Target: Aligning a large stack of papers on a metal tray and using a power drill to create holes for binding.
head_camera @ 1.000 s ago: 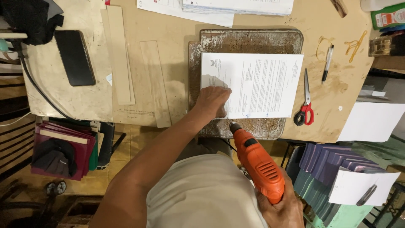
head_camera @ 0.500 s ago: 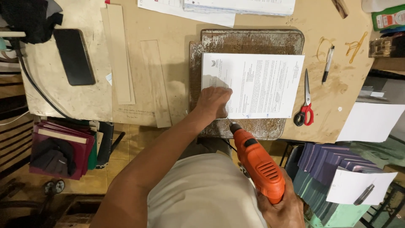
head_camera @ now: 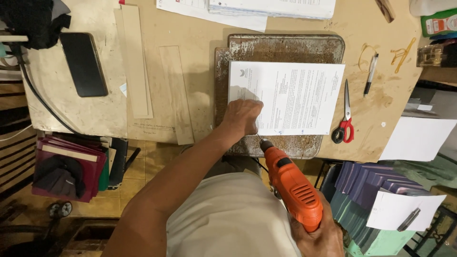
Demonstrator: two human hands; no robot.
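Observation:
My left hand (head_camera: 243,117) presses down on the near left corner of a printed white sheet (head_camera: 291,97) that lies on a rusty metal tray (head_camera: 285,44). My right hand (head_camera: 318,234) grips the handle of an orange power drill (head_camera: 290,184). The drill's bit points at the sheet's near edge, just beside my left hand's fingers.
Red-handled scissors (head_camera: 344,119) and a pen (head_camera: 370,74) lie right of the tray. Cardboard strips (head_camera: 177,94) and a black phone (head_camera: 84,64) lie to the left. More papers (head_camera: 247,7) sit at the table's far edge. Stacked books (head_camera: 71,166) are below left, purple folders (head_camera: 376,185) below right.
The view has shifted slightly. My left hand stays on the sheet and the drill stays at its near edge.

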